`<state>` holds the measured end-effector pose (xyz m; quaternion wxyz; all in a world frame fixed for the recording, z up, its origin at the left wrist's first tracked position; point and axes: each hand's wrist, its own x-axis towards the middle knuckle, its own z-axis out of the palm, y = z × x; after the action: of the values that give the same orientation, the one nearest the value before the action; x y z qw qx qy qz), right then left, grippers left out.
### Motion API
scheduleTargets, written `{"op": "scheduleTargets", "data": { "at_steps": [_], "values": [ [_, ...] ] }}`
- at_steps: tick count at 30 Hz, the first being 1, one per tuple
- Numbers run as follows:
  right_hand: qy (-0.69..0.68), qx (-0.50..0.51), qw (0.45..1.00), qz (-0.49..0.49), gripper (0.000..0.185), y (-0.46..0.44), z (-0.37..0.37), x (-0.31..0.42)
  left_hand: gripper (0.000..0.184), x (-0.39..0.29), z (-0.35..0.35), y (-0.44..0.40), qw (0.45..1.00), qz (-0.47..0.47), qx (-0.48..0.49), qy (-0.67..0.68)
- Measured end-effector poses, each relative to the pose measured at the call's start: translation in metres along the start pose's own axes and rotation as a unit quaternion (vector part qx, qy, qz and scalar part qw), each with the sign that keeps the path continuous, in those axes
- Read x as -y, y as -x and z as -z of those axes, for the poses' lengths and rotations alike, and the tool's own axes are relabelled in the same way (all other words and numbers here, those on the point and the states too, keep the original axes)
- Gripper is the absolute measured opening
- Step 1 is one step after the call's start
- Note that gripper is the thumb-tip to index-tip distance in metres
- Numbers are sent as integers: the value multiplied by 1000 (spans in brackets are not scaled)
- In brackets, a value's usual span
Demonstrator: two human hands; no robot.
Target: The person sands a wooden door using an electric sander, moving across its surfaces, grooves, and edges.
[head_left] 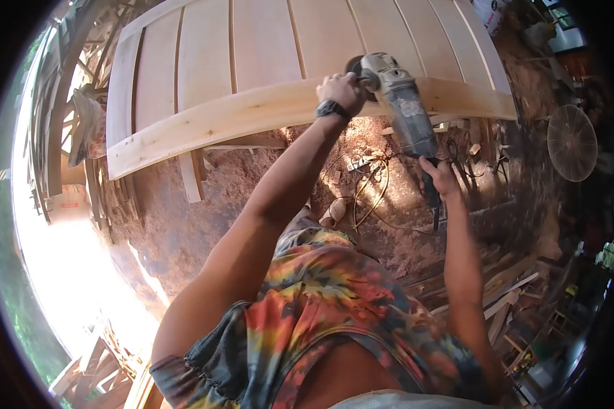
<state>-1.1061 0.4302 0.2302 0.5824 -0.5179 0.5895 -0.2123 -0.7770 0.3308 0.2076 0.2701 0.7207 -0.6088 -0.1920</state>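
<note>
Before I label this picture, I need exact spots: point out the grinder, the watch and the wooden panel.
Grinder (409,116): head view, middle of its body.
Watch (331,108): head view, its dark case.
Wooden panel (265,51): head view, a bare board between two grooves.

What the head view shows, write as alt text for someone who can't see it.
A person in a tie-dye shirt holds an angle grinder over the near edge of a large, grooved wooden panel, left hand at the tool's front, right hand at its rear. A dark watch is strapped just behind the left hand.
</note>
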Motion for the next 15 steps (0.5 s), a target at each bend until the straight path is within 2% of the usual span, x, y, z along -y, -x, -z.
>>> {"op": "scheduleTargets", "data": {
  "at_steps": [1,3,4,5,6,7,8,9,10,11,12,13,14,15],
  "values": [
    [-7,23,999,-23,37,-5,-17,0,51,28,12,12,999,-7,-30,-7],
    [43,60,997,17,35,-14,-63,5,35,89,37,37,995,-38,-83,-34],
    [116,91,989,-20,36,-8,-89,31,31,115,56,53,995,-18,-92,-37],
    [121,112,986,35,40,-18,-113,24,31,131,83,72,995,19,-99,-26],
    [135,140,981,-13,43,-17,-141,45,40,183,83,82,990,-21,-140,-1],
    [182,153,971,34,51,-30,-165,35,37,184,115,103,988,51,-148,-14],
    [187,196,962,38,59,-31,-191,52,33,207,132,118,985,50,-164,-32],
    [211,197,954,86,56,-39,-218,50,31,256,137,129,981,6,-190,-47],
    [228,204,948,93,64,-42,-243,61,28,283,156,143,978,33,-165,-122],
    [265,228,933,87,72,-46,-268,71,30,311,176,156,972,-22,-147,-184],
    [289,219,924,119,78,-45,-292,81,29,327,192,165,977,60,-130,-158],
    [276,261,920,95,81,-41,-307,100,33,370,203,173,978,52,-121,-164],
    [262,270,919,118,82,-47,-330,95,42,420,214,175,979,37,-110,-166],
    [210,230,929,202,83,-50,-353,81,42,459,230,176,935,-94,-94,-329]
  ]
}}
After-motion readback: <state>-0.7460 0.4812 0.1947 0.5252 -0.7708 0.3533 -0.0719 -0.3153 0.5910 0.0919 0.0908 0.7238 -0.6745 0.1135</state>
